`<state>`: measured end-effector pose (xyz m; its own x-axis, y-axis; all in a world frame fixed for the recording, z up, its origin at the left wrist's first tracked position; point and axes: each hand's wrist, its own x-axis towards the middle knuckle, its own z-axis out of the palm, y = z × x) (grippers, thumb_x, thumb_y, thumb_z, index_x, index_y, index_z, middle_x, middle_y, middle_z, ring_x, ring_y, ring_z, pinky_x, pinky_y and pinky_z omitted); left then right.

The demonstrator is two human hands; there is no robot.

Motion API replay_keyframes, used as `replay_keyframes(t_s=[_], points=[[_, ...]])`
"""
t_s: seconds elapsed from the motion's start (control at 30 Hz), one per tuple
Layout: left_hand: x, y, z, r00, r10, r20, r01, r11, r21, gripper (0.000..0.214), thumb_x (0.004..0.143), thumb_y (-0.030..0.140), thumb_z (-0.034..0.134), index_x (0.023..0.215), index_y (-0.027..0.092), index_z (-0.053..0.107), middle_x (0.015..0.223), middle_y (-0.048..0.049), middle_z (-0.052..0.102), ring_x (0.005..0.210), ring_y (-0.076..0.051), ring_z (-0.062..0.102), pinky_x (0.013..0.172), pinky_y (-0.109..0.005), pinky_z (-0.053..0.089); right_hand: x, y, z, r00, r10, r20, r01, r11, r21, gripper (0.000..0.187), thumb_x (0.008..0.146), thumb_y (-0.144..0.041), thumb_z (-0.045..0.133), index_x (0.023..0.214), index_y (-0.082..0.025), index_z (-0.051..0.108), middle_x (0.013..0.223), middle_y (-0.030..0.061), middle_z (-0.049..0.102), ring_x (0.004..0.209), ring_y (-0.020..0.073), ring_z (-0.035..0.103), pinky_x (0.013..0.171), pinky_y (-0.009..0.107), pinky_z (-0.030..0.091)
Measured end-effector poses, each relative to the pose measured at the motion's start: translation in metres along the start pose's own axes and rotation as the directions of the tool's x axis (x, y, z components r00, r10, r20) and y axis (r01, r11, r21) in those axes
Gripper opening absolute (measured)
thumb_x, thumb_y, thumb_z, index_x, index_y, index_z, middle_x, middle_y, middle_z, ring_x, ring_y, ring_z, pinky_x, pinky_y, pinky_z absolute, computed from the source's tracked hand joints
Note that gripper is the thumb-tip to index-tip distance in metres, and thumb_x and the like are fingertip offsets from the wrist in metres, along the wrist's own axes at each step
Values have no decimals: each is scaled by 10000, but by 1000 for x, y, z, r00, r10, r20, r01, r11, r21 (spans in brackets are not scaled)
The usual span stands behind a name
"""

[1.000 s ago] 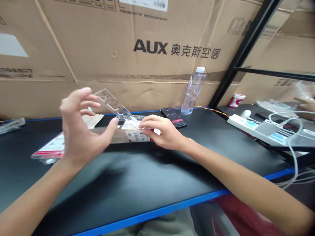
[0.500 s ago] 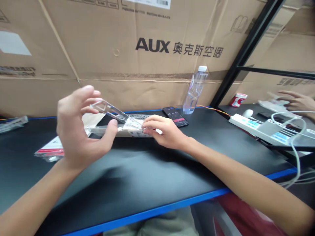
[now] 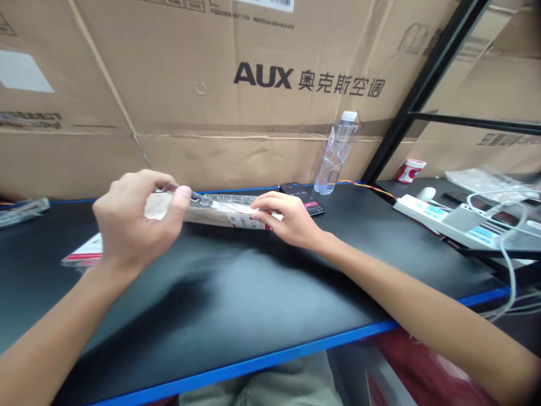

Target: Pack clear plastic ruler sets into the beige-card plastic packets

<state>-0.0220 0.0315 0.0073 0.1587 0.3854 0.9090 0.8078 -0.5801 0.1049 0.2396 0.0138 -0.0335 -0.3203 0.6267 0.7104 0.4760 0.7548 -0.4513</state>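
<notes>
Here we hold a clear plastic packet between both hands.
It lies lengthwise across the black desk; our left hand pinches one end shut, and our right hand curls over the other by a paper label, grip unclear.

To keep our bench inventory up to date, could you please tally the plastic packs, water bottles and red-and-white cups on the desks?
Plastic packs: 4 (held pack, red-labelled pack, far-left pack, far-right pack)
Water bottles: 1
Red-and-white cups: 1
Total: 6
</notes>
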Motion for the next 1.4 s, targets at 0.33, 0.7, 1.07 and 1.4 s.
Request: replay_keyframes(t_s=[0.33,0.7,1.07,1.4], points=[[8,-25,5,928,-228,294,234,972,12,112,773,288,675,710,196,672,700,33,667,667,-138,617,697,-249,452,-4,14,6,966,235,-104,-217,963,159,174,906,-330,645,953,-176,709,969,68,730,883,191,678,765,320,559],[8,-19,1,913,-218,344,242,970,-28,252,825,396,665,686,188,633,672,42,633,683,-121,590,725,-236,428,0,7,1,926,105,-362,-86,994,70,94,940,-247,593,933,-199,673,946,52,689,852,183,641,759,326,522],[2,-33,9,778,60,625,115,965,-236,302,761,466,689,938,233,615,859,-2,699,791,-187,642,755,-277,485,-2,25,0,901,88,-426,-87,996,20,85,950,-254,576,941,-215,651,957,54,679,887,195,642,807,350,525],[0,-31,9,832,-23,554,194,948,-253,198,800,401,663,890,230,622,877,2,709,831,-187,652,788,-280,498,-4,32,-1,925,140,-353,-129,990,56,104,950,-275,570,951,-202,645,950,53,675,891,189,641,828,346,531]])
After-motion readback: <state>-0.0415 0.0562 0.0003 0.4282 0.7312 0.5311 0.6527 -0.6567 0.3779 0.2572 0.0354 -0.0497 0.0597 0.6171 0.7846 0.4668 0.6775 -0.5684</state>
